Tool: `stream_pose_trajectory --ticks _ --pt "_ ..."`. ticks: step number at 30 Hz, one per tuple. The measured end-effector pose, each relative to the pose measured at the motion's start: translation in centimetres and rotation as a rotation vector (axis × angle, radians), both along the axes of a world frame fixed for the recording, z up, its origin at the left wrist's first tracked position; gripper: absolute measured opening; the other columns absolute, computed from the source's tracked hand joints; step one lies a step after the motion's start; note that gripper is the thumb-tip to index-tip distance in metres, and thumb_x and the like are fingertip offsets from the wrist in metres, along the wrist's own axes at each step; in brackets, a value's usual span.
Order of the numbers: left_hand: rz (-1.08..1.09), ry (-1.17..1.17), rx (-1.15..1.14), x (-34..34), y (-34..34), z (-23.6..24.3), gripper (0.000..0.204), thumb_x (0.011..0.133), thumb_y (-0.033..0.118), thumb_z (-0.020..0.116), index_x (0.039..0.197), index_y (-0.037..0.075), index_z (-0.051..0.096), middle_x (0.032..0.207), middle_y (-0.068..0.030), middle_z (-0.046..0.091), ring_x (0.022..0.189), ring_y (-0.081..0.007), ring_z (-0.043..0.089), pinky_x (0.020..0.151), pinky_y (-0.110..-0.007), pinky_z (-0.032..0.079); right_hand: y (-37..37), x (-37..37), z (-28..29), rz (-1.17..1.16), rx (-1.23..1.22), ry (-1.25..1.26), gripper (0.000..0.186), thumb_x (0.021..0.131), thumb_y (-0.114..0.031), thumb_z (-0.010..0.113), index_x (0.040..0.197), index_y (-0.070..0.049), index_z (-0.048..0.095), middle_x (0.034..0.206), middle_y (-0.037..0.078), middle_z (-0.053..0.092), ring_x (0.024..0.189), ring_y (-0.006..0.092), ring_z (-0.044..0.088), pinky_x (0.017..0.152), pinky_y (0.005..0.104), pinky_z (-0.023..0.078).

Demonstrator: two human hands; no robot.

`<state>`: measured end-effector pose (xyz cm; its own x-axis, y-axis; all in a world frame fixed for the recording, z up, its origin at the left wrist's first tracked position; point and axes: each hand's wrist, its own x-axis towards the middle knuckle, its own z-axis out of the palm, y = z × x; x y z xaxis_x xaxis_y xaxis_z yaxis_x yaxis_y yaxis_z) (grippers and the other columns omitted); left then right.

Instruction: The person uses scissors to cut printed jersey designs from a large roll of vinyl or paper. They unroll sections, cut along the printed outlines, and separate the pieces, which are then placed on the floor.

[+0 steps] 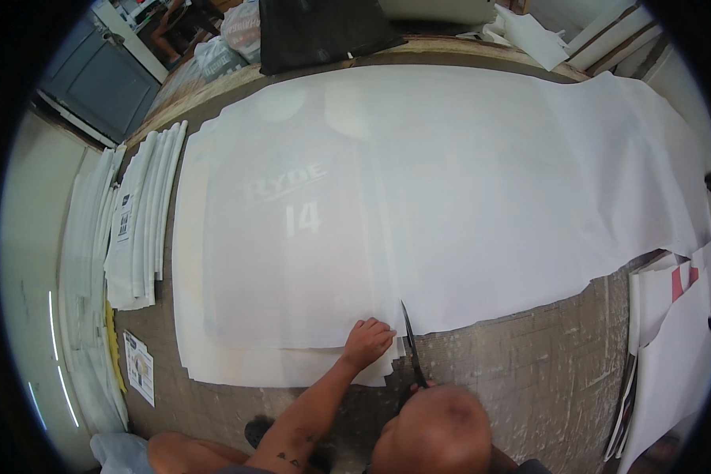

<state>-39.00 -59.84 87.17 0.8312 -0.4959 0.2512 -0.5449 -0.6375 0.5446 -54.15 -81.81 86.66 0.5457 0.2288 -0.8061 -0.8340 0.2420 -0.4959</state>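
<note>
A large white fabric sheet point(482, 197) spreads over the work surface, with a faint jersey print showing through at its left half. At the sheet's near edge, my left hand point(367, 344) has its fingers curled and pressed together on the cloth. Just right of it, the dark blades of a pair of scissors point(412, 347) point away from me into the edge of the sheet. Their handle end is with my right hand point(416, 387), of which only a little shows. A rounded bare body part point(442, 430) covers the rest. Pale lower layers point(284, 367) stick out below the sheet.
Folded white cloth bundles point(140, 229) lie along the left side, with a small printed card point(139, 369) nearer me. More white folded pieces point(671, 347) rest at the right. Beyond the far edge are a black sheet point(316, 35), plastic bags point(217, 59) and a grey door point(103, 75).
</note>
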Motion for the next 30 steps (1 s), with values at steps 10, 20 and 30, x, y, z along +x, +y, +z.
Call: stream_pose_trajectory --ticks 10,20,30 --pt "-0.186 0.075 -0.199 -5.0 0.1 3.0 0.020 0.078 0.018 0.069 0.097 0.014 0.067 0.092 0.0005 0.062 0.083 -0.0192 0.059 0.066 -0.036 0.043 2.8 23.1 -0.9 0.035 -0.051 -0.328 0.049 0.099 -0.054 0.051 0.086 -0.007 0.059 0.074 -0.001 0.056 0.066 0.0114 0.051 0.062 0.0288 0.042" --pt "-0.271 1.209 -0.305 -19.6 0.0 -2.7 0.033 0.094 0.020 0.051 0.123 0.011 0.062 0.108 -0.0158 0.061 0.109 -0.0332 0.056 0.098 -0.044 0.041 7.1 57.6 3.4 0.128 -0.197 -0.837 0.032 0.104 -0.032 0.044 0.097 -0.006 0.062 0.074 -0.002 0.055 0.063 0.0081 0.050 0.059 0.0253 0.041" --pt "-0.492 0.451 -0.241 -18.4 2.8 -3.0 0.025 0.087 0.016 0.051 0.108 0.004 0.056 0.104 -0.0120 0.055 0.093 -0.0315 0.055 0.079 -0.040 0.048 1.6 41.4 4.1 0.182 -0.107 -0.670 0.048 0.104 -0.049 0.044 0.094 -0.004 0.056 0.070 -0.001 0.049 0.062 0.0108 0.045 0.059 0.0258 0.039"
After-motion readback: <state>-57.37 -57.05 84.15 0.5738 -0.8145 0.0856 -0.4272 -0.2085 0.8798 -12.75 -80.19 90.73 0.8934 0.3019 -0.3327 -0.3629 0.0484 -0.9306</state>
